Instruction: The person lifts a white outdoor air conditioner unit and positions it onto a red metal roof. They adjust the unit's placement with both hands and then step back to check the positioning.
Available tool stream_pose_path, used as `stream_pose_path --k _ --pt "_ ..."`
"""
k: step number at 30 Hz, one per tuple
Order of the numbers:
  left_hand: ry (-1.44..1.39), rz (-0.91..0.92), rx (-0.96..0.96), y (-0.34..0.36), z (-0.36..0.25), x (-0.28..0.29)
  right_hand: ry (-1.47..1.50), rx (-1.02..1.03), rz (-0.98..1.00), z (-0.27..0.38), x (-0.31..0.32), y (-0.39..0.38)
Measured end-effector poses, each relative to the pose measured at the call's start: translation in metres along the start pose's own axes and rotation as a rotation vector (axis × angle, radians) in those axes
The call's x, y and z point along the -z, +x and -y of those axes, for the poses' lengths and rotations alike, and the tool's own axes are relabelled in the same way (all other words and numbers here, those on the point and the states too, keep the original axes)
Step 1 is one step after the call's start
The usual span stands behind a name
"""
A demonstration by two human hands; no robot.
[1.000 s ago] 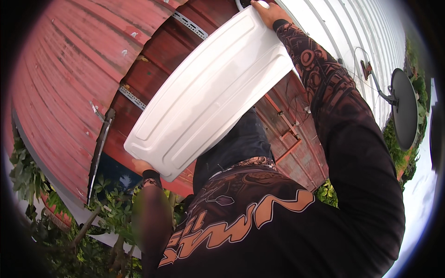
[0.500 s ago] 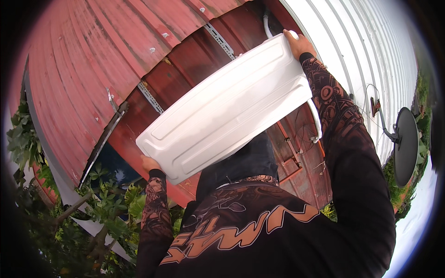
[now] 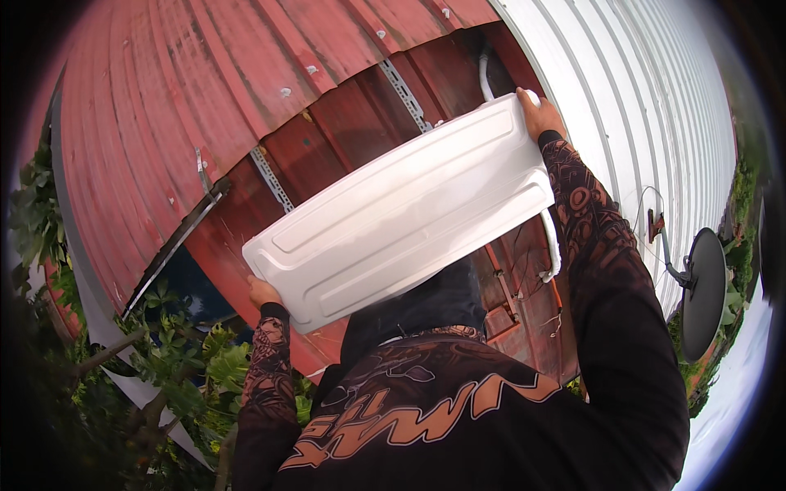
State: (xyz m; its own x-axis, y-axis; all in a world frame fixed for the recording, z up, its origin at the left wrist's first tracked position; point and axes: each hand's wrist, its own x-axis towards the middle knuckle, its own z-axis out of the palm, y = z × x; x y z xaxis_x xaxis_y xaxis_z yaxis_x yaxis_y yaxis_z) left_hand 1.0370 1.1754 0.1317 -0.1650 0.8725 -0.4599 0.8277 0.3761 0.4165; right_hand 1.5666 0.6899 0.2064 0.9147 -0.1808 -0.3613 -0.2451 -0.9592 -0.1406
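Note:
A long white air-conditioner outdoor unit is in front of my body, tilted with its right end farther away. Its ribbed, stamped top is what shows; its sides and underside are hidden. My left hand grips the near left end, fingers partly hidden. At the far right corner, my right hand is closed round the edge, with its fingertips out of sight. A white pipe hangs beside the unit's right end. Another pale pipe comes down the wall behind it.
Beyond the unit, a red metal wall carries perforated metal strips. A red corrugated roof overhangs at the left. White corrugated sheeting and a dark dish stand at the right. Leafy plants fill the lower left.
The roof, wall and right end of the unit sit lower in the picture now. Both hands keep their hold on the unit, and its tilt looks slightly flatter.

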Motion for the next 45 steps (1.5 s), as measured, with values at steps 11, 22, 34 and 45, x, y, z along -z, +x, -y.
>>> stream_pose_path --k 11,22,34,45 --pt "0.061 -0.042 -0.027 -0.024 -0.017 0.001 -0.009 -0.003 -0.044 -0.001 0.001 -0.002" --pt "0.045 -0.014 0.045 -0.055 -0.051 0.03 0.132 0.163 -0.02 -0.014 -0.011 0.021" --pt "-0.034 0.03 0.05 -0.054 -0.04 0.038 0.003 0.2 0.074 -0.017 -0.014 0.036" --pt "-0.28 -0.042 -0.051 -0.073 -0.024 0.063 -0.006 -0.093 -0.077 0.032 -0.086 0.016"
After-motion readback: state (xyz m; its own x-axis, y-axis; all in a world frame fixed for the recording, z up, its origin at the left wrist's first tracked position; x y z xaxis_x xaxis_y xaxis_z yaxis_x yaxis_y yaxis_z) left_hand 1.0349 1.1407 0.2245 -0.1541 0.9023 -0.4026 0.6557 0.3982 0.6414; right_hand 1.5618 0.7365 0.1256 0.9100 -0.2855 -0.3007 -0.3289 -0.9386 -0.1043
